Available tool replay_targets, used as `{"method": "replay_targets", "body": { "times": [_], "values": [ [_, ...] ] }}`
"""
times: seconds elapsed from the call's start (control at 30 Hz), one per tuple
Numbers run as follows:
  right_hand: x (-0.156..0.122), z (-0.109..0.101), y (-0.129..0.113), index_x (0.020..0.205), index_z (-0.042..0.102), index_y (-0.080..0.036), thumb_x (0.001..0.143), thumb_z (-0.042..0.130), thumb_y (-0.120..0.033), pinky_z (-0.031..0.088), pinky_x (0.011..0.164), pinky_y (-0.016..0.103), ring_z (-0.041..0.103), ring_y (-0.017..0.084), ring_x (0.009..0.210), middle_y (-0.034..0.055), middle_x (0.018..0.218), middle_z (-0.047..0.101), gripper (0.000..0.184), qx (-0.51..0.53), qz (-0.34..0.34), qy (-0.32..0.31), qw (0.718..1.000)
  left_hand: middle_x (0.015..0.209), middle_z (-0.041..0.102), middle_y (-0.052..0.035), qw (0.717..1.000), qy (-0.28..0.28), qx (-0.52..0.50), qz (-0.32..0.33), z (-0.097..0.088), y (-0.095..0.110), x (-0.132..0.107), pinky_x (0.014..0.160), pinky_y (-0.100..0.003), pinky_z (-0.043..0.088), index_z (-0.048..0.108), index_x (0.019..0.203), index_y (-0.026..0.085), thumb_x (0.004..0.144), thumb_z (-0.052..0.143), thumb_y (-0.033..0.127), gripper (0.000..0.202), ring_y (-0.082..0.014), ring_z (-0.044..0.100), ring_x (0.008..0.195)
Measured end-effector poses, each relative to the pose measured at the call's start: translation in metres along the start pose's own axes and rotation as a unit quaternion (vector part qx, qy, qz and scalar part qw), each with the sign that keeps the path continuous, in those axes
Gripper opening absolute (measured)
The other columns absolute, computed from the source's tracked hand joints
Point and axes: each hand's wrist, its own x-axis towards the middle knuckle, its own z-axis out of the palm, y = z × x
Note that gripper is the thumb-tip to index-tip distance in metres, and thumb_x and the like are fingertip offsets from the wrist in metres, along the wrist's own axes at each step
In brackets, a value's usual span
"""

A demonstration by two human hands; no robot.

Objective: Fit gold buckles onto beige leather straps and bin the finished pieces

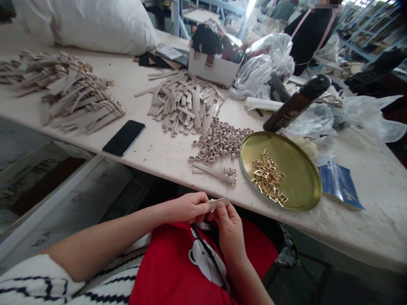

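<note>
Over my lap, just off the table's front edge, my left hand (190, 207) and my right hand (229, 226) meet on a short beige strap (218, 203). Both hands have their fingers closed on it, and a bit of gold metal shows by my left fingertips. Directly beyond them lie a few finished-looking straps (216, 173) with gold buckles at one end. Behind those is a heap of small beige loops (219, 142), then a pile of plain beige strips (187, 103). Gold buckles (269, 178) sit in a round olive metal lid (302, 186) to the right.
Many buckled straps (73, 93) are heaped at the left, near a phone (124, 137). A dark bottle (295, 103) leans behind the lid, and a blue booklet (341, 185) lies right of it. A white box (211, 67) and plastic bags (267, 63) stand at the back. Another person (310, 34) is beyond.
</note>
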Motion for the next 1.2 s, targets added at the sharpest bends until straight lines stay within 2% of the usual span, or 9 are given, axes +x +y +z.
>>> {"method": "replay_targets", "body": {
  "times": [0.17,0.27,0.53,0.7,0.77,0.87,1.03,1.13,1.2],
  "values": [
    [0.006,0.002,-0.004,0.075,0.056,-0.018,0.073,0.063,-0.037,0.042,0.052,0.018,0.048,0.007,0.054,-0.0034,0.063,0.055,0.02,0.131,0.073,-0.007,0.989,0.051,0.046,0.0066,0.999,0.019,-0.024,-0.013,0.002,-0.006,0.007,0.035,-0.015,0.025,0.041,0.074,0.018,0.079,0.042,0.038,0.021,-0.0041,0.033,0.035],
    [0.007,0.002,-0.005,0.076,0.056,-0.018,0.073,0.063,-0.035,0.043,0.053,0.016,0.048,0.006,0.054,-0.0036,0.063,0.055,0.019,0.154,0.089,-0.009,0.984,0.05,0.046,0.0066,0.999,0.033,-0.024,-0.019,0.005,-0.009,0.01,0.033,-0.015,0.025,0.041,0.073,0.018,0.079,0.041,0.037,0.019,-0.0046,0.034,0.034],
    [0.007,-0.007,-0.003,0.083,0.054,-0.016,0.073,0.063,-0.036,0.041,0.055,0.02,0.047,0.007,0.056,-0.002,0.068,0.055,0.024,0.027,0.053,-0.037,0.998,0.055,0.05,0.0046,0.998,0.051,0.026,-0.001,0.006,-0.01,0.009,0.038,-0.016,0.034,0.045,0.072,0.017,0.076,0.042,0.029,0.013,-0.0065,0.044,0.039],
    [0.003,-0.005,-0.007,0.078,0.053,-0.016,0.073,0.062,-0.037,0.042,0.058,0.022,0.05,0.011,0.061,-0.001,0.068,0.057,0.023,-0.11,-0.027,-0.015,0.993,0.059,0.052,0.0038,0.999,0.045,0.024,0.018,0.006,-0.014,0.007,0.04,-0.017,0.036,0.043,0.073,0.017,0.079,0.042,0.036,0.019,-0.0071,0.047,0.044],
    [0.001,-0.005,-0.008,0.078,0.054,-0.017,0.074,0.061,-0.038,0.042,0.058,0.022,0.05,0.011,0.061,-0.0013,0.067,0.057,0.023,-0.099,-0.019,-0.027,0.995,0.06,0.051,0.0037,0.999,0.034,0.023,0.032,0.006,-0.013,0.005,0.041,-0.017,0.036,0.043,0.073,0.017,0.08,0.042,0.04,0.024,-0.0067,0.046,0.045],
    [0.002,-0.004,-0.01,0.077,0.054,-0.017,0.074,0.061,-0.036,0.04,0.055,0.022,0.048,0.009,0.056,-0.0029,0.063,0.054,0.02,0.001,0.047,-0.062,0.997,0.061,0.052,0.0034,0.999,0.017,0.006,0.032,0.005,-0.01,0.003,0.042,-0.018,0.037,0.044,0.074,0.017,0.08,0.044,0.042,0.026,-0.0066,0.046,0.045],
    [0.006,0.0,-0.009,0.073,0.056,-0.016,0.066,0.068,-0.029,0.04,0.054,0.02,0.045,0.007,0.054,-0.0034,0.063,0.053,0.019,0.135,0.109,-0.064,0.983,0.061,0.053,0.0035,1.0,0.021,0.002,0.014,0.003,-0.01,0.003,0.041,-0.017,0.034,0.044,0.075,0.016,0.079,0.045,0.042,0.026,-0.0063,0.045,0.044],
    [0.006,0.001,-0.006,0.075,0.055,-0.017,0.071,0.064,-0.031,0.04,0.056,0.021,0.046,0.008,0.056,-0.0031,0.064,0.052,0.017,0.107,0.092,-0.064,0.988,0.06,0.052,0.0038,1.0,0.023,-0.009,0.008,0.002,-0.011,0.006,0.04,-0.016,0.032,0.044,0.075,0.016,0.078,0.046,0.043,0.027,-0.0056,0.043,0.043],
    [0.003,0.0,-0.004,0.079,0.054,-0.018,0.076,0.059,-0.033,0.041,0.058,0.023,0.048,0.01,0.06,-0.0021,0.068,0.053,0.016,0.019,0.027,-0.043,0.999,0.06,0.053,0.0037,1.0,0.021,-0.019,0.008,0.001,-0.011,0.007,0.04,-0.016,0.031,0.044,0.074,0.016,0.077,0.047,0.042,0.027,-0.0052,0.042,0.043]
  ]
}}
